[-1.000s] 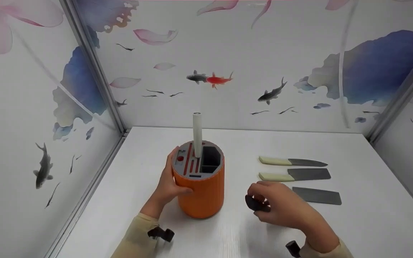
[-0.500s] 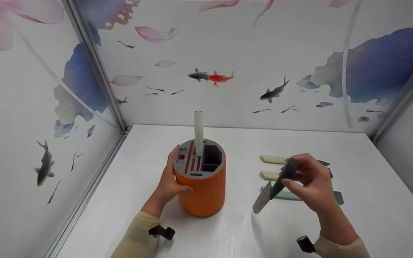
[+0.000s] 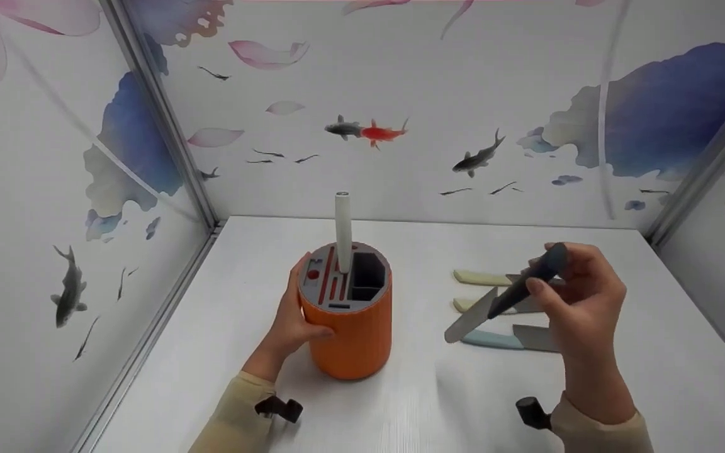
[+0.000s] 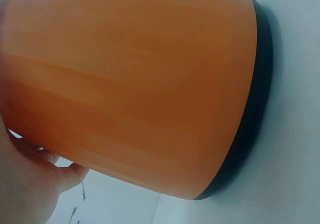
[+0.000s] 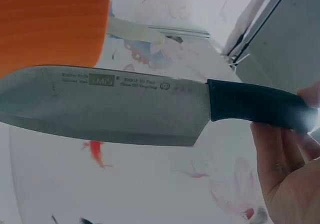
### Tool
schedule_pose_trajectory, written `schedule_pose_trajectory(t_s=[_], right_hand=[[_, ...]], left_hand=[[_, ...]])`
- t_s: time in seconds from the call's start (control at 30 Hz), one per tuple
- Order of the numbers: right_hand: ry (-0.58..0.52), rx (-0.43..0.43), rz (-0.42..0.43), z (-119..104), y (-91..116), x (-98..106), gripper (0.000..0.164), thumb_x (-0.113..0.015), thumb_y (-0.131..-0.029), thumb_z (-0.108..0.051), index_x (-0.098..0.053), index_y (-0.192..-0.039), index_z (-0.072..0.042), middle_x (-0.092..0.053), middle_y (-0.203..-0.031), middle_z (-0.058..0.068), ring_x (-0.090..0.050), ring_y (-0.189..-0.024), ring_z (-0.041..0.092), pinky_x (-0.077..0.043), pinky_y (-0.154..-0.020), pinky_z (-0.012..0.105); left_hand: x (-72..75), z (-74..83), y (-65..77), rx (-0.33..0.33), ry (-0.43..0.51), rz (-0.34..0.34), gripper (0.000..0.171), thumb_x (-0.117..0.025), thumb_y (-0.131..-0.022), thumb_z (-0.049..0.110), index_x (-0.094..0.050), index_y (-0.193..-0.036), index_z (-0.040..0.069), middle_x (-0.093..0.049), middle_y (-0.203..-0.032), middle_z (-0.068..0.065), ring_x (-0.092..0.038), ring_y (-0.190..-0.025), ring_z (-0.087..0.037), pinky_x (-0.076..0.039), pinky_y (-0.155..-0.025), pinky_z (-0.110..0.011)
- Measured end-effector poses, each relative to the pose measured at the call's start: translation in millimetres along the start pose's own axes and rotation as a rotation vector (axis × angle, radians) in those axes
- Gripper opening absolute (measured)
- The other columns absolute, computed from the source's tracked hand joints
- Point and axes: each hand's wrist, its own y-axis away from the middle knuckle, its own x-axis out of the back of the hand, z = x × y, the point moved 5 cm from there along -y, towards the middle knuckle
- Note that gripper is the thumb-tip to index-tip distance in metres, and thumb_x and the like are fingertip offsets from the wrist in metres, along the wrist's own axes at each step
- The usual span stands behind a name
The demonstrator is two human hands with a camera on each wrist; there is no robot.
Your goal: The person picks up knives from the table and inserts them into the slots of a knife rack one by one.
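My left hand (image 3: pixel 290 327) grips the side of an orange round knife block (image 3: pixel 353 346), its thumb across the front. The block stands upright, and one white-handled knife (image 3: pixel 343 233) sticks up from a slot in its grey top. To the block's right, my right hand (image 3: pixel 589 308) holds a kitchen knife (image 3: pixel 471 318) by its dark handle, off the table, the blade tip slanting down and left. In the right wrist view, the flat of that knife's broad blade (image 5: pixel 125 107) shows with printed lettering. The left wrist view has mostly the block's orange wall (image 4: pixel 135 84).
Behind the held knife lie a yellow-handled knife (image 3: pixel 482 277), a second yellow-handled knife (image 3: pixel 465 306) and a blue-handled cleaver (image 3: pixel 494 340), partly covered by my right hand. White printed panels (image 3: pixel 413 82) enclose the white table (image 3: pixel 255 251) at the back and sides.
My right hand has lifted the dark-handled knife and moved right and farther back, tilting the blade flatter. The left hand stays on the block.
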Motion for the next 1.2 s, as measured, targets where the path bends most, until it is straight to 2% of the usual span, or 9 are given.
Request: schedule_pose_trajectory(t_s=[0.2,0.37,0.6,0.73,1.0,1.2], right_hand=[[-0.156,0.055,0.138,-24.9,-22.9,-13.6,0.039,-0.061,-0.072,0.028,-0.063,-0.111,0.022,-0.072,-0.091,0.019,-0.076,-0.08,0.024,-0.066,-0.077,0.029],[-0.272,0.081,0.213,-38.0,-30.1,-24.0,0.037,-0.062,-0.073,0.027,-0.061,-0.11,0.022,-0.071,-0.089,0.024,-0.075,-0.078,0.029,-0.067,-0.075,0.033],[-0.374,0.08,0.216,-35.3,-30.3,-41.4,0.037,-0.064,-0.077,0.025,-0.058,-0.113,0.021,-0.072,-0.09,0.027,-0.076,-0.077,0.034,-0.067,-0.073,0.039],[-0.409,0.078,0.199,-31.1,-27.9,-53.0,0.037,-0.066,-0.08,0.024,-0.058,-0.115,0.019,-0.072,-0.093,0.027,-0.077,-0.08,0.035,-0.067,-0.073,0.039],[-0.427,0.06,0.197,-19.5,-21.1,-69.1,0.035,-0.066,-0.084,0.022,-0.059,-0.117,0.016,-0.073,-0.097,0.026,-0.078,-0.083,0.034,-0.066,-0.075,0.041],[-0.399,0.072,0.155,-12.3,-20.8,-78.6,0.037,-0.067,-0.083,0.022,-0.059,-0.118,0.015,-0.073,-0.098,0.025,-0.079,-0.085,0.034,-0.066,-0.075,0.04]], left_hand=[[1.4,0.3,-0.4,0.003,0.001,-0.008,0.128,-0.096,-0.074,0.046,-0.016,-0.17,0.02,-0.045,-0.164,-0.006,-0.048,-0.146,-0.018,-0.045,-0.121,-0.031],[-0.1,-0.4,1.1,-0.002,0.011,-0.004,0.128,-0.096,-0.074,0.047,-0.016,-0.17,0.021,-0.046,-0.163,-0.006,-0.049,-0.146,-0.019,-0.046,-0.12,-0.031],[0.3,-1.5,-0.7,-0.004,0.007,-0.002,0.127,-0.097,-0.074,0.044,-0.017,-0.17,0.021,-0.047,-0.162,-0.005,-0.049,-0.145,-0.019,-0.046,-0.12,-0.032],[-0.4,-1.8,-0.4,-0.005,0.018,-0.006,0.128,-0.097,-0.074,0.042,-0.016,-0.17,0.02,-0.047,-0.162,-0.007,-0.05,-0.144,-0.019,-0.048,-0.119,-0.032],[-0.9,-0.3,1.5,0.02,0.023,-0.008,0.127,-0.097,-0.074,0.042,-0.016,-0.17,0.022,-0.048,-0.16,-0.005,-0.05,-0.144,-0.019,-0.049,-0.118,-0.032],[-0.3,0.7,1.0,0.016,0.043,-0.023,0.128,-0.098,-0.074,0.039,-0.014,-0.17,0.023,-0.049,-0.159,-0.005,-0.052,-0.142,-0.021,-0.05,-0.117,-0.035]])
